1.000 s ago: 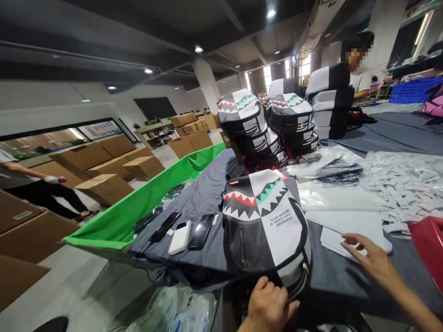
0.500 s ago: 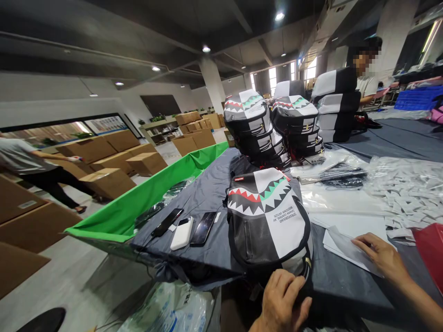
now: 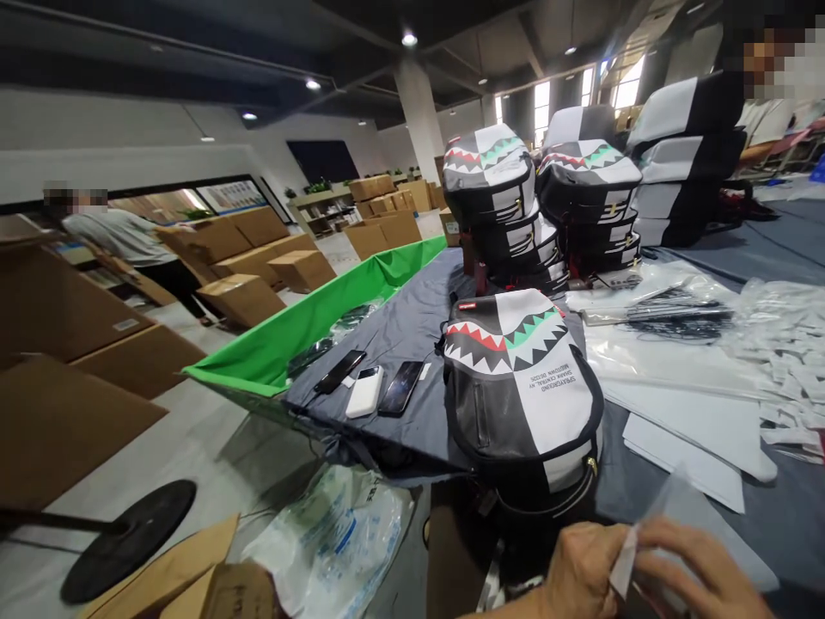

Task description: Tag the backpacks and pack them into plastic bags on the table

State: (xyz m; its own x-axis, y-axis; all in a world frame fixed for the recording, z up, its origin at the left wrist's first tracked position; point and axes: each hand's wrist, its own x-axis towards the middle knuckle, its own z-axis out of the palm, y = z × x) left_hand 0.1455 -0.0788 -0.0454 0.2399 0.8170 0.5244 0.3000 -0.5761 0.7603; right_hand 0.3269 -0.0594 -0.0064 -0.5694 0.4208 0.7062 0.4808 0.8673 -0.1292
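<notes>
Seen from the head camera, a person's left hand (image 3: 583,572) and right hand (image 3: 705,572) meet at the near edge of a grey cloth-covered surface (image 3: 412,318). Each grip is pinched shut on a thin translucent white sheet (image 3: 620,563), fingertips on one corner, apparently so the flimsy material stays lifted off the cloth. Just beyond the hands a black-and-white backpack with a shark-mouth print (image 3: 525,395) lies face up, its base towards the person and within easy reach. To its left, apart from it, a black phone (image 3: 339,371), a white power bank (image 3: 364,392) and a second dark phone (image 3: 400,388) sit side by side. Flat white sheets (image 3: 696,430) lie to the right of the backpack. Farther off, matching backpacks stand in stacks (image 3: 493,202). A green fabric bin (image 3: 302,331) hangs along the left edge, with brown cardboard boxes (image 3: 245,297) and another person (image 3: 129,241) beyond it.
</notes>
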